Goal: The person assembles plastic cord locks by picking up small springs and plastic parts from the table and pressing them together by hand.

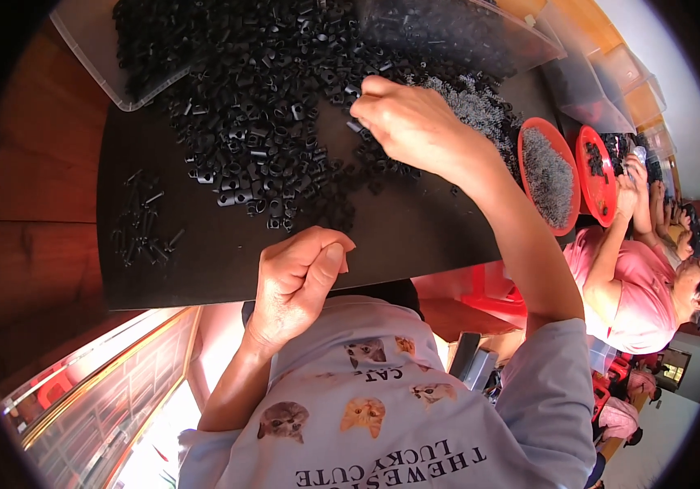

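My left hand (297,281) is closed in a fist above the near edge of the black tabletop (203,261); whatever it holds, if anything, is hidden. Farther off, my right hand (415,122) reaches over a big heap of small black plastic parts (244,114), with its fingers drawn together at the right part of the heap. Its fingertips are turned away, so I cannot make out what is between them. Just right of that hand lies a pile of small silvery metal springs (480,106). On the left of the tabletop sits a loose cluster of thin black rods (148,220).
A clear plastic bin (130,102) stands at the far left, another clear bin (521,37) at the far right. A red bowl (527,163) of silvery pieces and a red tray (586,196) with black parts lie at the right, where a co-worker in pink (635,285) sits.
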A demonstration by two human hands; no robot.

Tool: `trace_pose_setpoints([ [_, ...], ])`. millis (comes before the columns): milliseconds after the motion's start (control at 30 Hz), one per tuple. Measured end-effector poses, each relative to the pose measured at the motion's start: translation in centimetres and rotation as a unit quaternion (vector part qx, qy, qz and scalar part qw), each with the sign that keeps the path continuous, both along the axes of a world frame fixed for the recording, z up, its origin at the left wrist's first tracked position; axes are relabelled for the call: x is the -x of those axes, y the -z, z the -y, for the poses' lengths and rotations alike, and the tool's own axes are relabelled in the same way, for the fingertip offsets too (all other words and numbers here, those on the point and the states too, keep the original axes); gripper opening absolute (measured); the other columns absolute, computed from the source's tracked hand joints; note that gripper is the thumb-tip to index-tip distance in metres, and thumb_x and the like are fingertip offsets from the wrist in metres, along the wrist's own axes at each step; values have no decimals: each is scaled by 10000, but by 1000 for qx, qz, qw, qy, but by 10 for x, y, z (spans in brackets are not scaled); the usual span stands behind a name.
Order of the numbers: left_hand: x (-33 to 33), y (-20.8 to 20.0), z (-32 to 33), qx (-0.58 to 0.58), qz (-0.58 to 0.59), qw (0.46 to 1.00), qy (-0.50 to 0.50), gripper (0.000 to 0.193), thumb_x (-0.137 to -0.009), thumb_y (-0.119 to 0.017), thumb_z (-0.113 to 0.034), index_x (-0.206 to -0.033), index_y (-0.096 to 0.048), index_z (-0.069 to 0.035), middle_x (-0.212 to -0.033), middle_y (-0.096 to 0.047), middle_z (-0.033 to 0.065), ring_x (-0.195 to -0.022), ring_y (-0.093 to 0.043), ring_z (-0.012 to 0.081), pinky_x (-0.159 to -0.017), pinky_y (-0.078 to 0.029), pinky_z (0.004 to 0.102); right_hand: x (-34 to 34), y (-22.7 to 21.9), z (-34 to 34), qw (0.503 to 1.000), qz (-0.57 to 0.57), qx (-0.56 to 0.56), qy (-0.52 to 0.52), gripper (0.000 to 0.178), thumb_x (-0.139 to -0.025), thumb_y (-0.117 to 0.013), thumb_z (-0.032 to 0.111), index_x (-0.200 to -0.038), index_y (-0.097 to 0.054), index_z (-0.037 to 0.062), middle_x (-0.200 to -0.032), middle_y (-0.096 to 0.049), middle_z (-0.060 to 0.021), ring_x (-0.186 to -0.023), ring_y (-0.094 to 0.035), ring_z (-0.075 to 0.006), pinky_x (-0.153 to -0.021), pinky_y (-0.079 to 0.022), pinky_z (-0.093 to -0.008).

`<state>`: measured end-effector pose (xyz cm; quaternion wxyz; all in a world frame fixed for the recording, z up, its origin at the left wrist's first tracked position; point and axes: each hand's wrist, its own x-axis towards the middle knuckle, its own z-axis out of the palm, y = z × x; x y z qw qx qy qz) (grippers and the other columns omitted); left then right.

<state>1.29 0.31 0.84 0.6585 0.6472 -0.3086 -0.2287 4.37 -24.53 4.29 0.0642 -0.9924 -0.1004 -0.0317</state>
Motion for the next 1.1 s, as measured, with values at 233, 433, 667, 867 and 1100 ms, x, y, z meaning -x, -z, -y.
trace_pose_setpoints([
  [233, 0, 1, -1, 1, -9, 1000, -2, 193, -980, -553, -109, -935, -651, 52, -715, -610, 69, -636, -571, 110, -589, -460, 248, -1, -5, -13, 1000, 1, -25, 2, 161, -860, -598, 47, -1010, -654, 27, -947, -586, -95, -836, -642, -326, -695, -526, -426],
  [433, 2, 0, -1, 5, -14, 1000, -4, 208, -985, -558, -132, -942, -653, 48, -719, -612, 68, -645, -573, 111, -600, -464, 249, 0, -5, -27, 999, -33, -11, -28, 85, -846, -575, 61, -873, -635, 8, -907, -613, -121, -817, -658, -321, -660, -533, -453],
  [667, 2, 2, -1, 13, -11, 1000, -9, 212, -988, -553, -135, -948, -659, 44, -706, -605, 57, -626, -552, 97, -576, -444, 239, 5, -8, -23, 999, -23, -40, -9, 26, -842, -585, 37, -855, -583, 15, -944, -582, -105, -807, -633, -339, -662, -513, -453],
  [867, 3, 1, -3, -6, -27, 1000, -11, 212, -995, -543, -139, -963, -665, 32, -703, -607, 41, -581, -514, 69, -534, -417, 214, 3, 4, -32, 999, -26, 16, -24, 138, -892, -616, 146, -877, -608, 10, -903, -599, -120, -810, -638, -323, -676, -524, -431],
  [1100, 6, -3, 2, 17, -107, 992, -64, 378, -1021, -521, -312, -964, -663, 34, -761, -639, 35, -601, -520, 69, -551, -440, 212, 47, -20, -56, 980, 163, -92, -69, 121, -735, -650, 125, -800, -609, 32, -791, -549, -79, -714, -644, -247, -508, -537, -370],
])
